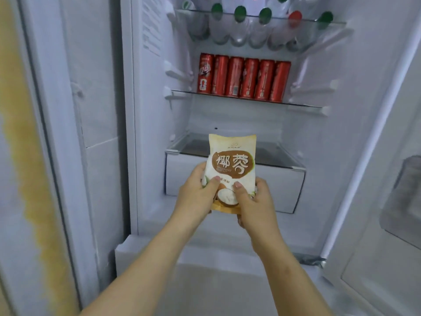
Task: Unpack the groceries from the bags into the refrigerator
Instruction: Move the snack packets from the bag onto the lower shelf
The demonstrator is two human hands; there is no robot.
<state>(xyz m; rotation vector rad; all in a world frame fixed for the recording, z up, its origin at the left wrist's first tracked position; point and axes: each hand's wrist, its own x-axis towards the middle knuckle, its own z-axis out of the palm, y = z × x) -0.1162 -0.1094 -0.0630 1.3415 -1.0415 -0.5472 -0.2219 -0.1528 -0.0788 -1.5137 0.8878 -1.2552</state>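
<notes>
A white and tan pouch of desiccated coconut [232, 160] stands upright in both my hands, in front of the open refrigerator [150, 110]. My left hand [197, 196] grips its lower left edge with the thumb on the front. Gripping the lower right corner is my right hand [256, 202], thumb also on the front. The pouch hangs just before the lowest glass shelf [273, 159], which has nothing on it.
Several red cans [242, 78] line the middle glass shelf [303, 105]. Clear bottles with green and red caps [239, 26] fill the top shelf. A white drawer [284, 190] sits under the lowest shelf. The open door [387, 224] stands at the right, a wall at the left.
</notes>
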